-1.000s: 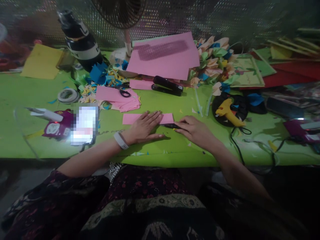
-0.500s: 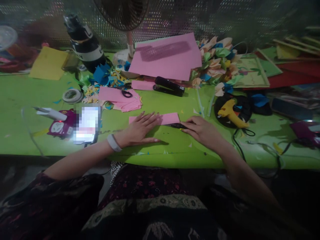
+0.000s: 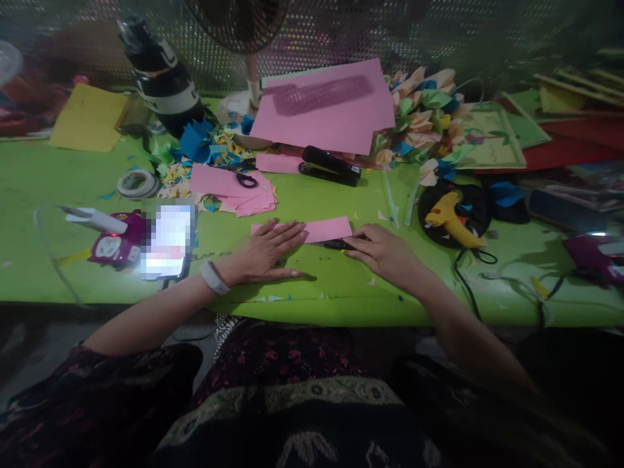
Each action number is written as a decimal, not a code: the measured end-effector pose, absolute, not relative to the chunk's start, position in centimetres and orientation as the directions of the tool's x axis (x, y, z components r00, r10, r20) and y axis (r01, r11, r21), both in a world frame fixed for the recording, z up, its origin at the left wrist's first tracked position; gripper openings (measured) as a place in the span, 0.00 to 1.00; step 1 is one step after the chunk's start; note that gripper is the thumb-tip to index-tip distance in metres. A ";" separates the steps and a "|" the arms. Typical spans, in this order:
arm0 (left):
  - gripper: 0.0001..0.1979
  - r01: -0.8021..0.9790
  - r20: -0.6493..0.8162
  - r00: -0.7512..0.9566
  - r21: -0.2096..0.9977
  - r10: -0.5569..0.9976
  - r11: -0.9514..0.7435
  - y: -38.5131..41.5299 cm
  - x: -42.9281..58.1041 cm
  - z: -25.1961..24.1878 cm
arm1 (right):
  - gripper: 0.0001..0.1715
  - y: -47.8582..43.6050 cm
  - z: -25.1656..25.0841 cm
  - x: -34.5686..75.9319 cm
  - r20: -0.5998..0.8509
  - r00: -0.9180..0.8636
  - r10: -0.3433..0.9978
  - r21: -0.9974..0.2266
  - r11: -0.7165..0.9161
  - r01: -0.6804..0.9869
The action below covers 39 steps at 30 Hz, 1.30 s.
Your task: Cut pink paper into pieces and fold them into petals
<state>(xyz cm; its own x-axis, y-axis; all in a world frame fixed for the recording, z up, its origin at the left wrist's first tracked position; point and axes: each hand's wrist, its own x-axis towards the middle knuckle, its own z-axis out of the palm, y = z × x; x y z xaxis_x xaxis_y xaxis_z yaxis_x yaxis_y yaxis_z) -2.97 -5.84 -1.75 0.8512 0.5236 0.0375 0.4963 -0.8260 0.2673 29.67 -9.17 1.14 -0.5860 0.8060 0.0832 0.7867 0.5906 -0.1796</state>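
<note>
Pink paper strip, lying flat on the green table, thin dark tool just beside its near edge

Matt pink paper strip lies on smooth green tabletop.

The left hand hides part of the pink strip.

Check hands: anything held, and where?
Left hand presses on the pink strip, left part. Right hand touches a dark tool at its right end; grip unclear.
</note>
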 end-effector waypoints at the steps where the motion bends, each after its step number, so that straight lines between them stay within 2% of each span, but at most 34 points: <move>1: 0.45 0.494 0.041 0.852 0.269 0.522 -0.827 -5.9 -3.0 -1.7 | 0.18 -9.3 1.2 29.8 0.084 -0.583 0.808 -0.182 0.587 0.788; 8: 0.48 0.490 0.063 0.848 0.283 0.526 -0.824 -5.9 -3.0 -1.5 | 0.18 -9.0 0.7 28.5 0.099 -0.573 0.814 -0.212 0.580 0.787; 21: 0.46 0.496 0.010 0.849 0.325 0.528 -0.805 -5.5 -3.7 -0.5 | 0.19 -9.4 0.8 28.6 0.125 -0.594 0.795 -0.237 0.605 0.760; 26: 0.45 0.561 -0.015 0.813 0.287 0.582 -0.777 -6.3 -6.6 -0.2 | 0.19 -9.5 0.7 29.0 0.131 -0.601 0.789 -0.211 0.614 0.760; 33: 0.47 0.556 0.012 0.818 0.240 0.575 -0.796 -7.2 -7.4 -1.2 | 0.17 -8.8 0.6 26.8 0.131 -0.617 0.776 -0.203 0.630 0.750; 39: 0.46 0.573 -0.028 0.812 0.231 0.583 -0.786 -7.2 -7.2 -0.7 | 0.17 -8.6 0.5 26.0 0.131 -0.640 0.758 -0.167 0.653 0.739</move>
